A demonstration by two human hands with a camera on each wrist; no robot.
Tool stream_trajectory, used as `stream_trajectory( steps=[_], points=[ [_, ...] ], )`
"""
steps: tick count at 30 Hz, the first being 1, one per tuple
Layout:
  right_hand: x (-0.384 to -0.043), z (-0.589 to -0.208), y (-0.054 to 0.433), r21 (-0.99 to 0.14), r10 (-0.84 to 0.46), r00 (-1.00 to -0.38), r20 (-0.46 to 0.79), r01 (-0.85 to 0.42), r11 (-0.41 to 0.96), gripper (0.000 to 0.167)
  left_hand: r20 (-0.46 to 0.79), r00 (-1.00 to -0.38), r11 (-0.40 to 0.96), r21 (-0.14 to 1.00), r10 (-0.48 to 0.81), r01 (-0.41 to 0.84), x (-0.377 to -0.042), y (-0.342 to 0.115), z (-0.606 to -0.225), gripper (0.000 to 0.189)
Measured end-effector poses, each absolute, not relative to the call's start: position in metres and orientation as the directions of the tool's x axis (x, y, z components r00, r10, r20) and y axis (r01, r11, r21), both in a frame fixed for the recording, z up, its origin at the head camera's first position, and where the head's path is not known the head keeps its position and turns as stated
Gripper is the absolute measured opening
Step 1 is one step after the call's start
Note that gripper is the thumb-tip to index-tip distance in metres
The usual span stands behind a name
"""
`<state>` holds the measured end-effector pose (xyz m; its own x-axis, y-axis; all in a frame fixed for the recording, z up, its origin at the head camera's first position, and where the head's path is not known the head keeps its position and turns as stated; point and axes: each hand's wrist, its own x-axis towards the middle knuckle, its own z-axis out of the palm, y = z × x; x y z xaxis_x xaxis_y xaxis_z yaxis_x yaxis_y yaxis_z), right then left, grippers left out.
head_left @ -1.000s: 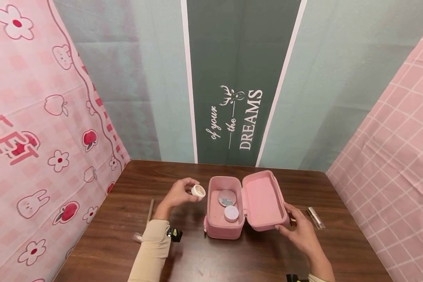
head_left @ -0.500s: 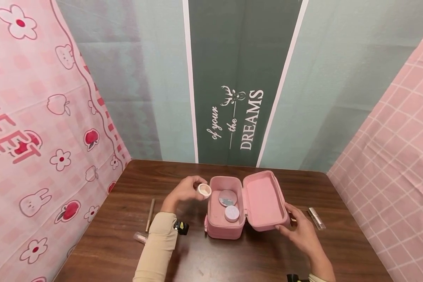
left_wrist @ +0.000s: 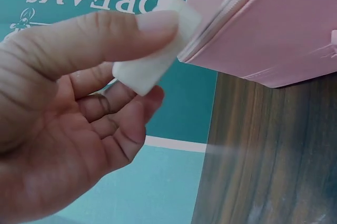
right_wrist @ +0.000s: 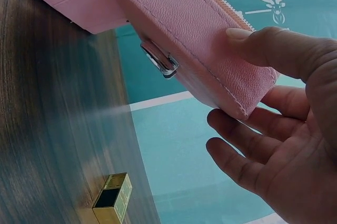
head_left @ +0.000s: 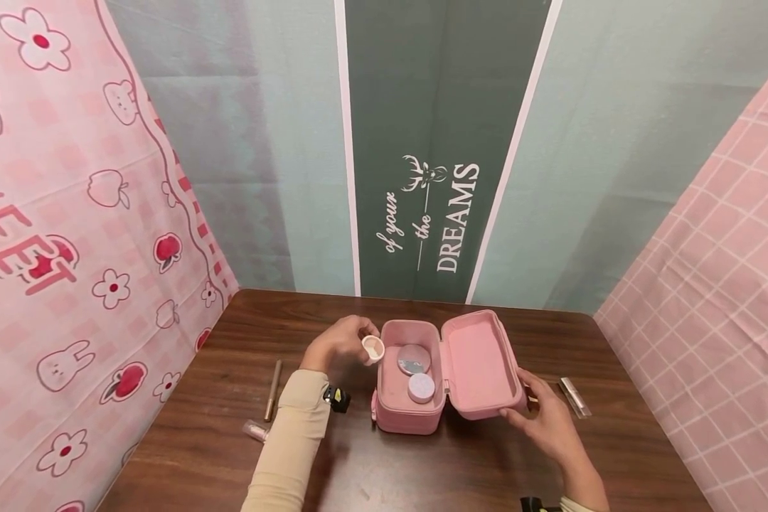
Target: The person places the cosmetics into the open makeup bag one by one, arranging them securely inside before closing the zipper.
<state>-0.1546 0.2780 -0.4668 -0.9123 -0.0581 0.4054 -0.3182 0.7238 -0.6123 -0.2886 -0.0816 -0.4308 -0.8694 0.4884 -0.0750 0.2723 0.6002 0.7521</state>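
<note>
left hand (head_left: 340,341) pinching a white round cup (head_left: 373,348), lower centre of frame, just beside a kinda boxy pink leather-look zip case (head_left: 409,424), pale round tub (head_left: 421,388) and shiny disc (head_left: 413,360) inside, right hand (head_left: 546,419) gripping the case's flipped-open pink lid (head_left: 483,366)

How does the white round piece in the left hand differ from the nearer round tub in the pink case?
Place: the white round piece is pinched in the left hand, beside the case's left wall; the round tub rests inside the pink case.
Pose: the piece is tilted; the tub's top faces up.
Face: the piece shows a recessed face; the tub shows a flat, plain-looking top.
Shared: both small, round and pale.
</note>
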Motion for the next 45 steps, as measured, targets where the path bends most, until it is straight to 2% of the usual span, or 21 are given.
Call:
stream_trajectory(
  steps=[16, 21, 26, 28, 33, 36, 40, 43, 45],
  points=[
    [-0.154, -0.466, 0.278, -0.619, -0.054, -0.918, 0.392, -0.306, 0.724, 0.072, -0.199, -0.784, 0.703, 0.605, 0.588, 0.373, -0.298, -0.048, -0.412, 0.038],
    [-0.154, -0.466, 0.278, -0.617, -0.058, -0.916, 0.397, -0.313, 0.722, 0.072, -0.258, -0.756, 0.734, 0.552, 0.602, 0.396, -0.303, -0.034, -0.413, 0.042],
    [-0.154, -0.465, 0.278, -0.621, -0.056, -0.918, 0.393, -0.31, 0.72, 0.072, -0.344, -0.729, 0.746, 0.577, 0.591, 0.332, -0.304, -0.021, -0.418, 0.042],
    [-0.154, -0.465, 0.278, -0.621, -0.057, -0.918, 0.392, -0.31, 0.72, 0.072, -0.398, -0.714, 0.723, 0.656, 0.576, 0.217, -0.304, -0.017, -0.421, 0.042],
    [-0.154, -0.465, 0.278, -0.627, -0.058, -0.921, 0.386, -0.308, 0.715, 0.073, -0.476, -0.722, 0.747, 0.659, 0.502, 0.085, -0.3, -0.005, -0.428, 0.043],
    [-0.154, -0.464, 0.278, -0.631, -0.059, -0.922, 0.382, -0.307, 0.712, 0.073, -0.514, -0.732, 0.826, 0.552, 0.447, 0.117, -0.299, 0.003, -0.429, 0.042],
    [-0.154, -0.464, 0.277, -0.631, -0.06, -0.922, 0.382, -0.307, 0.713, 0.073, -0.578, -0.684, 0.881, 0.418, 0.446, 0.222, -0.299, 0.012, -0.427, 0.041],
    [-0.154, -0.464, 0.277, -0.629, -0.058, -0.922, 0.382, -0.306, 0.715, 0.074, -0.603, -0.625, 0.867, 0.382, 0.496, 0.32, -0.298, 0.017, -0.427, 0.041],
    [-0.154, -0.464, 0.277, -0.629, -0.057, -0.922, 0.382, -0.305, 0.715, 0.074, -0.605, -0.593, 0.847, 0.403, 0.531, 0.347, -0.297, 0.019, -0.429, 0.043]
  ],
)
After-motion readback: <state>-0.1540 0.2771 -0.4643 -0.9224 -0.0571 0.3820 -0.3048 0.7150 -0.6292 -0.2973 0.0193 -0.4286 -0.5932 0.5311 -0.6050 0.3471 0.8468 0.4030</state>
